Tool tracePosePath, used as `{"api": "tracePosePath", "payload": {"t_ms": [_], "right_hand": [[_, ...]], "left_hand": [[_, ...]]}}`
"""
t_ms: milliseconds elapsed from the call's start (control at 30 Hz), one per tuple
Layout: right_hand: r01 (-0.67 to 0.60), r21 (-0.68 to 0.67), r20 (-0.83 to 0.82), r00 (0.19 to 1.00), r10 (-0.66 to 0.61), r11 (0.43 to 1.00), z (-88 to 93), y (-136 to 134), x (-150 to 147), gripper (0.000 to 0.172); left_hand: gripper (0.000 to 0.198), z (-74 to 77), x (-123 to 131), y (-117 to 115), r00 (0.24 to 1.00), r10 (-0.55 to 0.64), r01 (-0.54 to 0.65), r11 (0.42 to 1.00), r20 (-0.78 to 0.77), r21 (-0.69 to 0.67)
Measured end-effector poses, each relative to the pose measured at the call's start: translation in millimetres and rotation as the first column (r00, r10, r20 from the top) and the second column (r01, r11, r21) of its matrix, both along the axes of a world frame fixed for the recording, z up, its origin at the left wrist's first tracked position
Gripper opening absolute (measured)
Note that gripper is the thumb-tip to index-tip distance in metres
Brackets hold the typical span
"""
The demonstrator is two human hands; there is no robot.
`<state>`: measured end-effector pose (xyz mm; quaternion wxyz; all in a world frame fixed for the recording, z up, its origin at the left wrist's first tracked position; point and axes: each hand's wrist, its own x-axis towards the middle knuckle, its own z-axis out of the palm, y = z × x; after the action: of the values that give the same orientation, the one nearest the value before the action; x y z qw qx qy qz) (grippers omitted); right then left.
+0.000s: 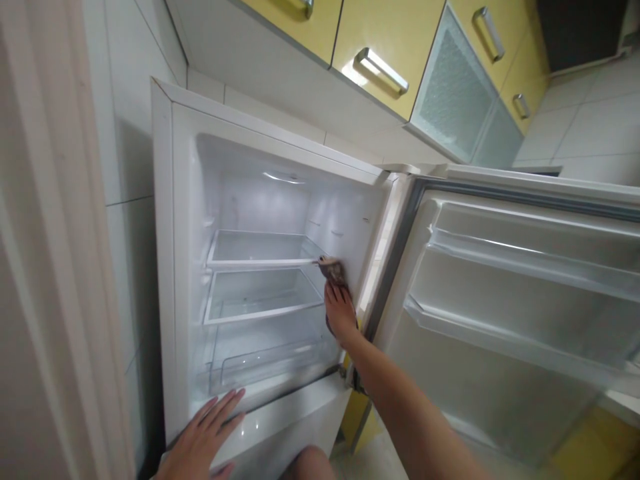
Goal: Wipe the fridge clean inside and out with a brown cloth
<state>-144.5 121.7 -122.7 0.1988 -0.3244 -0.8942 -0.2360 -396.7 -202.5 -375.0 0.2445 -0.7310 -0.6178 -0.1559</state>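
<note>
Brownish crumpled cloth (332,269) sits by the right inner wall (359,243) of the white refrigerator (163,267), held under my right hand (342,316), its fingers close together. It should feel light, limp and soft, best gathered mid-fold. My left hand (206,437), spread, holds nothing.

The left hand (203,437) and right hand (341,312) are bare; the bare right forearm (405,400) tapers to the wrist (353,338); one knee (313,465) looks rounded.

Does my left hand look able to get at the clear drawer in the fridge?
Likely yes: your left hand is near the clear drawer, the fridge door stands open, and nothing visible blocks it.
</note>
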Motion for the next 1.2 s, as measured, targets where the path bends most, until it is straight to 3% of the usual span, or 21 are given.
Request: {"api": "tracePosePath", "payload": {"t_ms": [67,100,167,233,333,433,500,533,600,733,800,867,900,967,1067,1133,1200], "right_hand": [[-0.042,-0.040,0.061,0.997,0.044,0.998,-40.5,-12,10,0.056],[-0.059,-0.051,0.081,0.995,0.063,0.997,-50.5,-15,14,0.053],[-0.081,-0.057,0.101,0.991,0.087,0.995,-49.9,-14,16,0.049],[-0.095,-0.045,0.095,0.991,0.099,0.994,-25.5,-5,12,0.045],[-0.082,0.016,0.018,0.997,0.082,0.997,39.1,14,3,0.043],[-0.009,0.139,-0.231,0.972,0.041,0.990,100.6,24,2,0.042],[0.066,0.208,-0.427,0.904,0.030,0.976,118.3,23,6,0.049],[0.098,0.221,-0.493,0.870,0.024,0.970,117.3,20,9,0.055],[0.160,0.181,-0.587,0.809,-0.023,0.970,96.9,13,11,0.066],[0.234,-0.097,-0.678,0.696,-0.236,0.968,19.9,-5,6,0.074],[0.216,-0.204,-0.685,0.666,-0.296,0.955,-9.1,-11,4,0.075],[0.184,-0.236,-0.707,0.641,-0.298,0.954,-15.8,-13,3,0.076],[0.169,-0.224,-0.723,0.631,-0.280,0.960,-8.6,-11,3,0.077],[0.155,-0.156,-0.747,0.628,-0.219,0.976,27.7,-2,2,0.078],[0.168,0.002,-0.789,0.606,-0.101,0.986,120.7,20,-6,0.082],[0.167,0.096,-0.842,0.539,-0.010,0.981,183.1,34,-14,0.085],[0.177,0.140,-0.879,0.475,0.040,0.974,222.0,41,-22,0.087]], "left_hand": [[0.090,-0.6,1,0,1.000,0.009,-0.008,1.000,0.020,-0.024],[0.089,-0.9,1,-1,1.000,0.011,-0.010,0.999,0.028,-0.032],[0.086,-0.7,2,-1,0.999,0.012,-0.011,0.999,0.042,-0.033],[0.082,0.9,3,-2,0.999,0.002,-0.001,1.000,0.052,-0.022],[0.078,5.0,5,-3,0.999,-0.008,0.008,1.000,0.044,-0.005],[0.078,7.8,6,-3,1.000,-0.012,0.012,1.000,0.023,0.011],[0.078,8.2,5,-2,1.000,-0.014,0.014,1.000,0.007,0.020],[0.078,8.1,5,-2,1.000,-0.013,0.013,1.000,-0.004,0.022],[0.079,7.5,4,-2,1.000,-0.007,0.007,1.000,-0.025,0.025],[0.079,6.5,4,-2,1.000,0.002,-0.001,0.999,-0.030,0.032],[0.079,5.7,4,-2,1.000,-0.003,0.004,1.000,-0.026,0.025],[0.079,4.1,3,-2,1.000,-0.005,0.005,1.000,-0.024,0.015],[0.079,2.9,2,-1,1.000,-0.003,0.003,1.000,-0.022,0.012],[0.079,0.0,0,0,1.000,-0.004,0.005,1.000,-0.013,0.026],[0.082,-3.6,-3,0,1.000,-0.026,0.027,0.998,-0.014,0.048],[0.086,-4.8,-5,0,0.999,-0.027,0.028,0.999,-0.024,0.029],[0.089,-5.5,-7,0,1.000,-0.013,0.012,1.000,-0.018,-0.021]]}}
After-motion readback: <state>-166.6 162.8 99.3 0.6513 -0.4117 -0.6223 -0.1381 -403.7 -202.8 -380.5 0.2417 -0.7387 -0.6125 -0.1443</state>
